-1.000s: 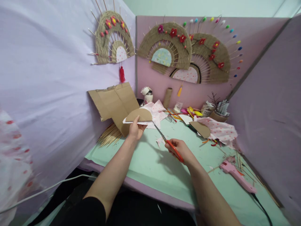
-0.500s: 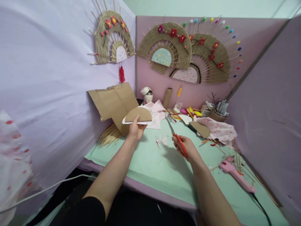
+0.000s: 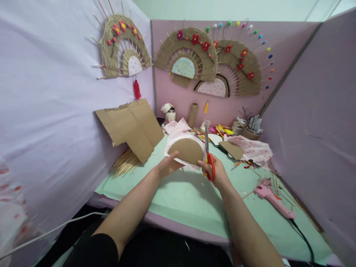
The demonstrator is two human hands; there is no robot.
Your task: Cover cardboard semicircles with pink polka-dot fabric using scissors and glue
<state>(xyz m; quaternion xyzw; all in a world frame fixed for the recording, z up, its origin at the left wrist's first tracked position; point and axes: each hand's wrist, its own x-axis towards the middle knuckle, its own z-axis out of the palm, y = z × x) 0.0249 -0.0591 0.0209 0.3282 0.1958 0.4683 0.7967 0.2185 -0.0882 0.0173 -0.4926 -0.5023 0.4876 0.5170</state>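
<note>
A half-round piece of cardboard (image 3: pixel 187 150) lies against pale fabric (image 3: pixel 171 142), whose margin shows around its curved edge. My left hand (image 3: pixel 169 165) holds this piece at its lower left, thumb on top and fingers beneath. Orange-handled scissors (image 3: pixel 210 167) are in my right hand (image 3: pixel 217 171), blades pointing up and away beside the piece's right end. The thumb of that hand touches the cardboard's right corner. From this angle the blades look closed.
Folded cardboard (image 3: pixel 133 126) stands at the left over a bundle of thin sticks (image 3: pixel 126 162). A pink glue gun (image 3: pixel 274 200) lies at the right, near dotted fabric (image 3: pixel 253 150) and another cardboard half-round (image 3: pixel 233 149). Twine-wrapped fans (image 3: pixel 191 44) hang on the back panel.
The cardboard piece and left hand have moved right and nearer. My right hand has brought the scissors up beside it, thumb now on its corner. The view has turned slightly right.
</note>
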